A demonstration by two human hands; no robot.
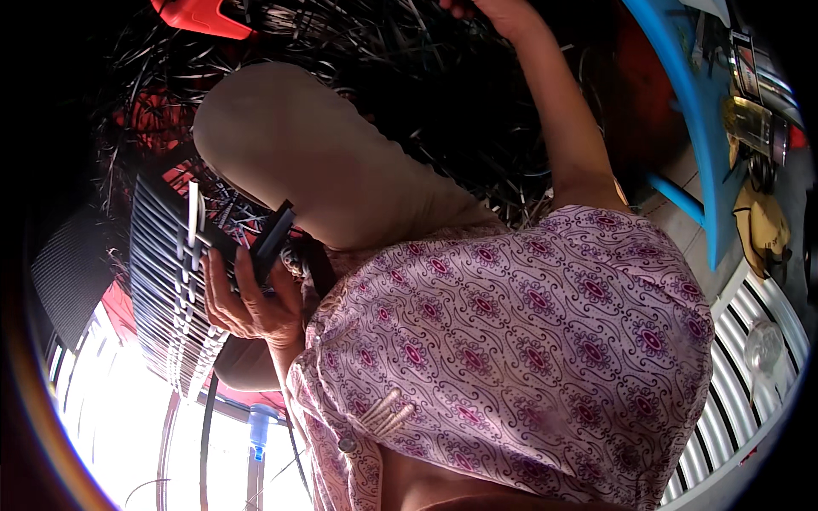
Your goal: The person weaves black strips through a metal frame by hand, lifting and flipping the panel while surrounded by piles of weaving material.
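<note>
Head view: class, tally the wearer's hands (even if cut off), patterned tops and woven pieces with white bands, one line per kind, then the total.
Hands: 2, the left hand and the right hand, partly cut off
Patterned top: 1
White-banded woven piece: 1
Total: 4

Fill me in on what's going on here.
The person's left hand is against the edge of a woven piece of dark and white strips, with a wide black strip beside it. The right hand is outstretched near a tangle of loose black strips, partly cut off by the picture's top edge.
</note>
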